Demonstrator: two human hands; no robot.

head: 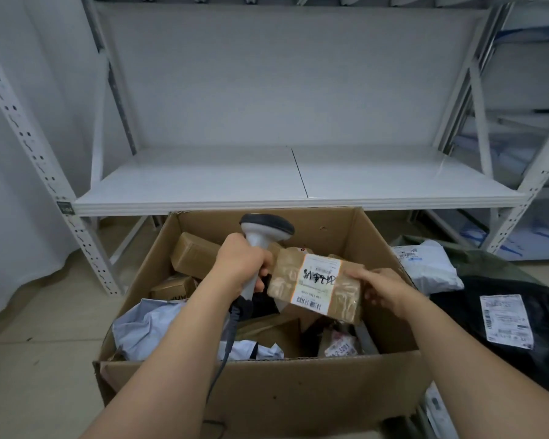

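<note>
Head view: I see left hand [238,264], fingers [262,267] wrapped round handle of grey scanner [263,232], scanner head uppermost, cable [227,340] hanging into open carton [267,384]. Right hand [381,289] grips right end of taped brown parcel [317,285], label up, held above carton, just beside scanner. Carton on floor before white shelf [203,185]; black bag [504,318] at right.

One wide-angle camera, worn on the head, looked forward and steeply down from over the near wall of the cardboard box [267,384] on the floor [29,359]. It sat close: the left hand [241,264] and right hand [381,289] fell mid-frame. It faced the white shelf [203,182] beyond the box's far wall.
</note>
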